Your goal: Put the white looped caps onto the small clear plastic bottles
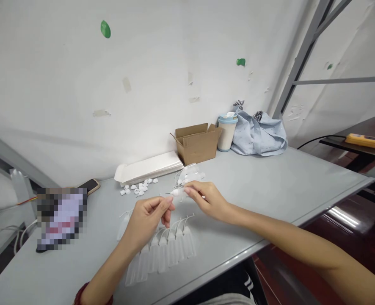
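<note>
My right hand (208, 199) pinches a small translucent bottle with a white cap (176, 192), lying sideways with its thin dark tip pointing left. Close to that tip is my left hand (152, 216), its thumb pressed against the curled fingers. Whatever may be between those fingertips is too small to make out. Below both hands lies a row of translucent plastic bottles (171, 250) with thin white tubes at their tops, partly covered by my left hand and forearm. More clear bottles (191, 171) lie behind my right hand. Several small white caps (139, 186) are scattered behind my left hand.
Along the wall on the grey table (257, 186) are a stack of white packets (149, 167), an open cardboard box (198, 146), a lidded cup (227, 133) and a light blue cloth bag (259, 133). A phone (89, 185) and a blurred-out item (62, 220) lie at the left.
</note>
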`<state>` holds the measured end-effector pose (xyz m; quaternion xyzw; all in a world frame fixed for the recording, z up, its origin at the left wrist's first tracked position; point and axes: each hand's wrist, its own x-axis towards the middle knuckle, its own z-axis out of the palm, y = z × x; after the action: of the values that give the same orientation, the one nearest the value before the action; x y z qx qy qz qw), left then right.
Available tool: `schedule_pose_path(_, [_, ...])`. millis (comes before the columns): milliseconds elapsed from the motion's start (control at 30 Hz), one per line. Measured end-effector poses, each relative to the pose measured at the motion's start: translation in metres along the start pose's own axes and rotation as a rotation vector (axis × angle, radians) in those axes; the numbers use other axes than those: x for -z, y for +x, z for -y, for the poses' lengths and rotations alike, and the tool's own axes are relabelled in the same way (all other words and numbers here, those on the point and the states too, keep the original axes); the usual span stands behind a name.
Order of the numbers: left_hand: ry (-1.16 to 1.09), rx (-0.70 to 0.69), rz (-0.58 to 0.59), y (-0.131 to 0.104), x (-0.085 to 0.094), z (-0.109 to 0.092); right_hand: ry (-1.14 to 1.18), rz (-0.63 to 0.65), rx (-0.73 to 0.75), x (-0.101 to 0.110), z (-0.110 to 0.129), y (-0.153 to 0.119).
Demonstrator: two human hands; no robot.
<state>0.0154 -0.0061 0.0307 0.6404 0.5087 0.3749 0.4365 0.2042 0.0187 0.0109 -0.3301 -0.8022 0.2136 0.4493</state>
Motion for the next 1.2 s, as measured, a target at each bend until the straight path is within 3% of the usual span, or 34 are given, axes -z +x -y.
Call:
schedule_pose_path(100, [-0.03,0.008,-0.013,0.0,0.001,-0.001,-0.027,0.024,0.037,0.0,-0.003,-0.001])
schedule_pose_path(233, [-0.095,0.044,0.169,-0.002,0.0,-0.002,-0.135,-0.014,0.263,-0.004,-0.006,-0.006])
schedule_pose_path(333, [-0.194,0.074,0.192,-0.002,-0.002,-0.002,-0.208,-0.038,0.365,-0.006,-0.009,-0.009])
schedule_pose_path(600, [-0.342,0.197,0.267,0.0,-0.003,0.002,-0.197,-0.023,0.387,-0.015,-0.018,-0.009])
schedule_pose_path(733, [-0.308,0.151,0.324,-0.002,-0.004,0.003,-0.011,0.095,0.162,-0.011,-0.01,-0.007])
schedule_pose_path(867, [0.082,-0.072,0.266,-0.006,-0.006,0.006,0.345,0.3,-0.185,-0.001,-0.008,-0.002])
schedule_pose_path(1000, [0.476,-0.298,0.135,-0.006,-0.009,0.012,0.663,0.428,-0.423,-0.001,-0.015,0.003])
schedule_pose_path(1100, [0.56,-0.326,0.099,-0.001,-0.004,0.013,0.689,0.392,-0.473,-0.002,-0.017,0.007])
schedule_pose_path(1200, [0.71,-0.306,-0.018,0.009,0.014,0.017,0.588,0.243,-0.424,0.004,-0.023,0.013])
